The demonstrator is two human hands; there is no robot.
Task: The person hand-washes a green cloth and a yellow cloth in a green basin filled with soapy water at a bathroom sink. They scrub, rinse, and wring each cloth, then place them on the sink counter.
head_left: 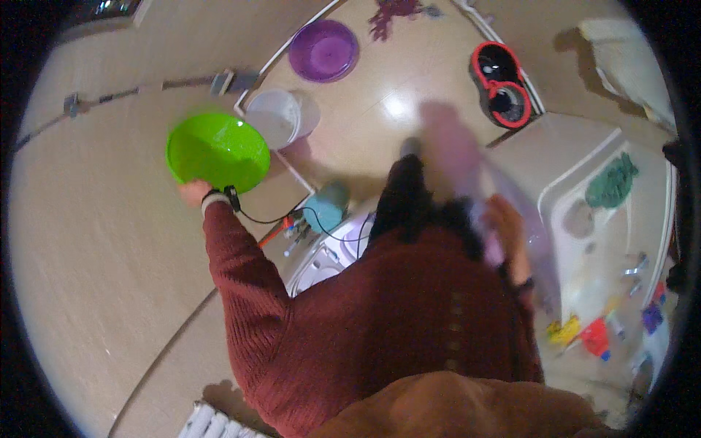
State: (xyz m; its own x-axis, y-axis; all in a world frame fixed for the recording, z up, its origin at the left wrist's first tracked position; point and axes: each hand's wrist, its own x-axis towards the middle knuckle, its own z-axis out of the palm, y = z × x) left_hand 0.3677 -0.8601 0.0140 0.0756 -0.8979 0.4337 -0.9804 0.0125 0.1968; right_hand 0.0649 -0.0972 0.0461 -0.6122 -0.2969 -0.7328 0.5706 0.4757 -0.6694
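My left hand (196, 191) grips the rim of a bright green plastic basin (219, 150), which is held out at the left with its inside facing up. Low on the right is my right hand (507, 230), smeared by motion, so its fingers cannot be made out. Just beyond it stretches a blurred pink shape (451, 139), whose kind I cannot tell. A white bucket (276, 117) stands beside the green basin, and a purple basin (323, 51) sits on the floor farther back.
A black and red double-tub bucket (500, 84) stands near the wall at far right. The white bathtub (584, 146) has a green cloth (613, 181) on its rim and colourful bottles (595, 337) nearby. A teal bin (326, 208) is by the sink (318, 270). Dark red fabric (394, 13) lies far back.
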